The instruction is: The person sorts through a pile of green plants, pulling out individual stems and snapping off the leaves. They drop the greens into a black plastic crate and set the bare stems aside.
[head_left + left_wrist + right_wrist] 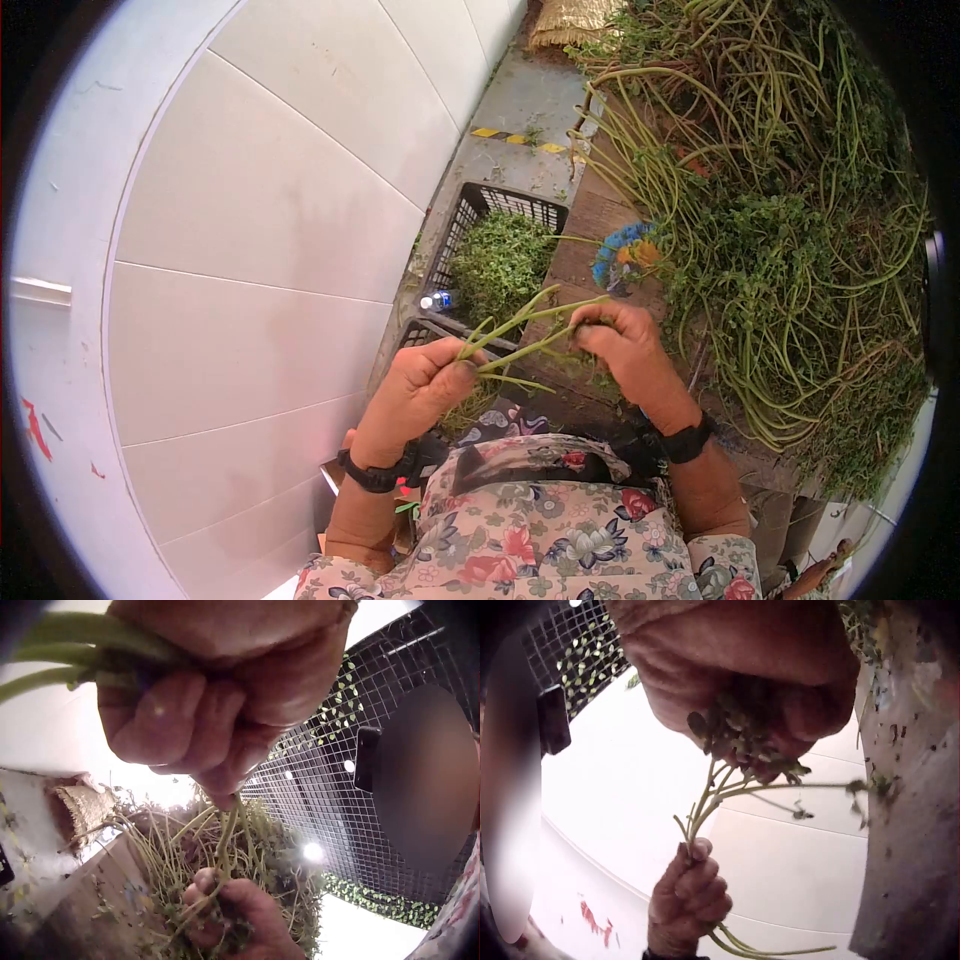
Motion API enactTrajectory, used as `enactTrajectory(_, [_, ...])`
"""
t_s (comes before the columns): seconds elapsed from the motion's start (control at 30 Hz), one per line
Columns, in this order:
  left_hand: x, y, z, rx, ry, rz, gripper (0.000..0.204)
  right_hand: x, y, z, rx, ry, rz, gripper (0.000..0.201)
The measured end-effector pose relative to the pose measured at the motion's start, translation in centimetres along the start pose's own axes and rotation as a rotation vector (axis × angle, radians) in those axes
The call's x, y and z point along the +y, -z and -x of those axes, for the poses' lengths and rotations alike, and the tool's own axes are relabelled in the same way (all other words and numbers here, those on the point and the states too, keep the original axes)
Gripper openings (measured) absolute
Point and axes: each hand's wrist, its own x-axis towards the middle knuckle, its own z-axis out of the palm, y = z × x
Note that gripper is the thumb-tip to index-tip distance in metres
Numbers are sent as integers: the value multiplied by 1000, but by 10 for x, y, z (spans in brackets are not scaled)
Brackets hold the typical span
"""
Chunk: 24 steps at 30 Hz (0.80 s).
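My left hand [425, 385] grips a few green leafy stems [525, 352] in front of my body. They fan out from it toward my right hand [638, 355], whose thumb and fingers pinch the far ends of the stems. In the right wrist view, small leaves [742, 742] bunch under the curled right fingers, and one stem sticks out sideways past them. Thick bare stem ends [90, 645] come out of the left fist in the left wrist view. The palm side of the right hand is mostly hidden in the head view.
A large heap of long-stemmed greens [800, 260] covers most of the wooden table [588, 270] to the right. Left of the table, a black crate [545, 208] holds leafy pieces [503, 255]. A small bottle [440, 300] lies by its near corner. A white panelled wall [270, 220] runs along the left.
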Motion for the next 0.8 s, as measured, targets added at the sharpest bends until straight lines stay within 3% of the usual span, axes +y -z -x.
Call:
enactTrajectory(0.03, [2,-1,0,9,-10,-23,22,-1,0,-1,33,-55,-149,16])
enactTrajectory(0.1, [7,-3,0,26,-33,-69,22,25,13,-14,139,436,129,13])
enactTrajectory(0.17, [9,0,2,51,-23,20,25,29,24,-14,178,487,-20,11])
enactTrajectory(0.23, [7,3,4,87,-24,66,26,10,28,-3,133,71,-589,10])
enactTrajectory(0.43, [2,1,-1,126,-38,80,26,-13,21,23,13,92,139,16])
enactTrajectory(0.53, [3,-2,-4,112,-46,65,27,-15,6,22,-35,264,236,17])
enactTrajectory(0.8, [5,2,-3,48,-14,45,25,-5,-2,17,-140,293,382,17])
